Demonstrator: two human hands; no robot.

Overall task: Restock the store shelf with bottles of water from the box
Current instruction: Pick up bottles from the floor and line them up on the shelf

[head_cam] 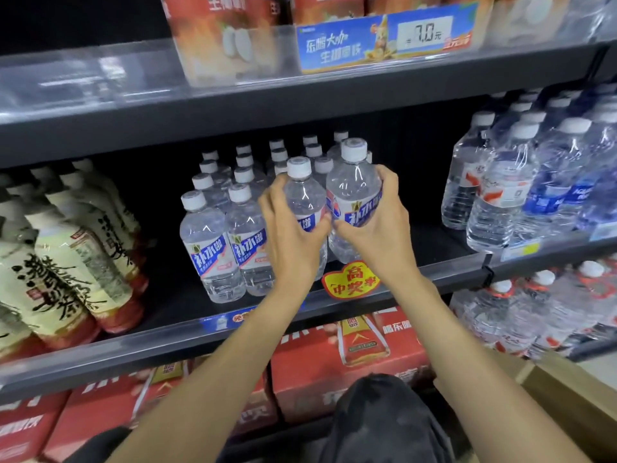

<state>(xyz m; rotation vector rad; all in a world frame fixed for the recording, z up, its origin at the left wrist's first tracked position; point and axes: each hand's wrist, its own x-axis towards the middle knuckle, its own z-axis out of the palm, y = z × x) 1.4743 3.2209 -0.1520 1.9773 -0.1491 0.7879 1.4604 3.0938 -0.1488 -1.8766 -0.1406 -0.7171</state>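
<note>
Bottles of water stand in rows on the middle shelf [444,262]; the left hand [293,235] grips one bottle [305,198] and the right hand [380,225] grips another [354,185], side by side at the shelf's front. Tea bottles [66,255] stand to the left, with a cardboard box [567,396] at lower right.

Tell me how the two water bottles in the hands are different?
The bottle in the right hand is raised higher than the bottle in the left hand. The right one's blue label faces the camera and reads plainly; the left one's label is mostly covered by fingers. The right bottle looks bigger, probably because it is nearer the camera. Both are clear, white-capped, upright, and match the bottles on the shelf.
</note>
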